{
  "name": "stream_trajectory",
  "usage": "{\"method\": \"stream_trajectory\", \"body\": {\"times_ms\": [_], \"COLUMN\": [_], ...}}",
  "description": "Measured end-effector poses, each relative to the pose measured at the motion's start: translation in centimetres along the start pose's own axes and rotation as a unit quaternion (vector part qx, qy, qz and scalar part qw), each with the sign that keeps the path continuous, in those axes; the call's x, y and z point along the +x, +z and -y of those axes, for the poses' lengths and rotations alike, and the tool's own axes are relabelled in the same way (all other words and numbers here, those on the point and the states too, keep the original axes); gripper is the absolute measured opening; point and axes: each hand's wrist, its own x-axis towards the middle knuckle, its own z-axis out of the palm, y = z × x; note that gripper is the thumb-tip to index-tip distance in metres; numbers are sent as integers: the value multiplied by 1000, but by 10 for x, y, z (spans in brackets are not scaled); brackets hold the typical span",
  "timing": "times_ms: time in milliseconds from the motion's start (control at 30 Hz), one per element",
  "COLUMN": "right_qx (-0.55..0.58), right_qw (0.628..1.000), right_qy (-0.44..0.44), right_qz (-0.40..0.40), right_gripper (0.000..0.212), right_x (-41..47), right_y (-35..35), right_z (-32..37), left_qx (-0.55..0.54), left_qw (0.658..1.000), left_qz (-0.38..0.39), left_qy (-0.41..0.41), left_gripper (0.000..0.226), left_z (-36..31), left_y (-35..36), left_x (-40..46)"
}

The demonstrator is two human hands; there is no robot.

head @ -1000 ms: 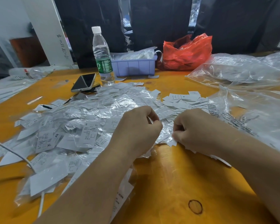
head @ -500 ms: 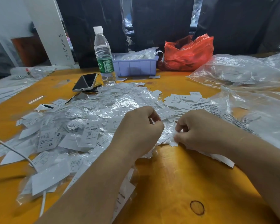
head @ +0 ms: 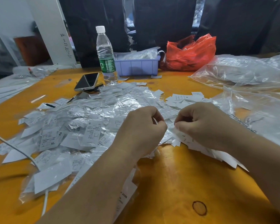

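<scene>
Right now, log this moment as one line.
left hand: pinches small white paper label | right hand: grips stack of white paper labels | beneath: heap of bagged labels, orange table

**Inspector:** Item one, the left hand (head: 141, 130). Findings?

**Assistant:** Bare. Rounded knuckles, with faint tendon ridges running down the back to the wrist. The left forearm (head: 90, 183) is uncovered as far as the lower edge of the view.

**Inspector:** Item two, the right hand (head: 205, 125).

**Assistant:** Likewise bare, with pronounced knuckles and creases at the thumb joint. The right forearm (head: 265, 160) is uncovered to the edge of the view and its surface is smooth. The wide lens swells both forearms toward the bottom. Nail detail is too small to record.
</scene>
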Motion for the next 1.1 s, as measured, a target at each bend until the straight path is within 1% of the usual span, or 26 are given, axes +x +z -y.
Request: {"method": "stream_trajectory", "body": {"times_ms": [100,233,367,500,567,633,700,800,867,967,1033,1100], "right_qx": [61,44,76,134,162,181,179,178,251,386,435,453], "right_qw": [998,999,997,990,985,982,983,981,963,919,898,890], "right_qy": [-5,-12,-4,28,42,46,33,4,2,26,28,27], "right_qz": [-9,-9,-22,36,50,35,-11,-82,-94,-78,-57,-39], "right_gripper": [19,20,18,16,15,14,15,16,14,15,14,11], "right_x": [1,2,3,5,5,5,5,4,4,3,1,-1], "right_y": [-1,1,2,2,3,3,2,0,-3,-6,-6,-5], "right_z": [-1,-2,-1,-1,-2,-2,-2,0,2,6,9,11], "left_qx": [3,-2,0,14,15,16,21,-7,-17,-34,-59,-74], "left_qw": [999,996,996,995,995,997,999,1000,1000,999,998,996], "left_qz": [30,81,86,92,90,72,42,1,-14,-4,22,46], "left_qy": [17,39,36,36,33,25,17,1,2,16,28,32], "left_gripper": [8,7,7,8,8,8,8,3,8,13,23,38], "left_z": [-1,-3,-3,-2,-2,-2,-1,0,-1,-3,-5,-7], "left_y": [1,4,4,5,5,5,4,2,1,1,2,2], "left_x": [-2,-5,-5,-5,-5,-4,-3,-1,-1,-1,-3,-6]}}
